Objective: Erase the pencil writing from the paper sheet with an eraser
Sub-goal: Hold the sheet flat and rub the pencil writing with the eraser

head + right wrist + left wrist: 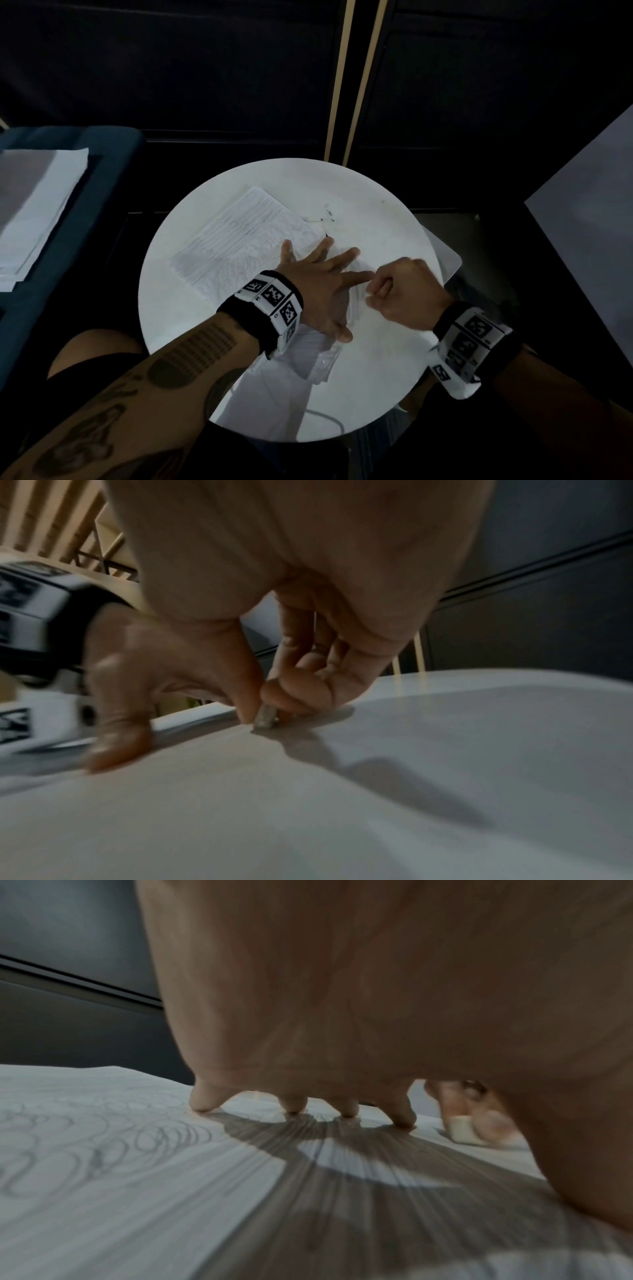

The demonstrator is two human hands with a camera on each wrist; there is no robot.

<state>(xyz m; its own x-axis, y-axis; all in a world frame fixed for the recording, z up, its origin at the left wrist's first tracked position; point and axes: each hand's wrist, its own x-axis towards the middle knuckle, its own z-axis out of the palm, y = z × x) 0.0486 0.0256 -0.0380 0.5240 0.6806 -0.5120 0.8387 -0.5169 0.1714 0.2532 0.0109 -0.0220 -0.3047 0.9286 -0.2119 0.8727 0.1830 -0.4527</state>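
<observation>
Nearest the person, at the near edge of the round white surface (376, 205), a crumpled part of the paper sheet (239, 236) hangs toward the lap; the sheet runs from there toward the far left of the surface. The left hand (318, 284) lies flat on it with fingers spread, fingertips (202, 1102) pressing down, pinning the near right part of the sheet. Just beside it, toward the right edge of the surface, the right hand (400, 291) pinches a small pale eraser (462, 1130) between thumb and curled fingers, its lower end touching the sheet close to the left hand's fingers. Beyond the hands, the far left part of the sheet is covered in grey pencil writing (103, 1139), loops and close straight strokes, so much of the job looks undone. A few dark specks (325, 216) lie on the surface just past the sheet's far right edge. To do this step well, I would keep the flat hand close to the rubbing spot so the paper stays taut, rub in short strokes away from the pinning fingers, press moderately since thin paper can crease or tear, and shift both hands toward the far left as patches clear. Farther off on the left, a stack of papers (37, 202) rests on a blue seat (102, 164).
</observation>
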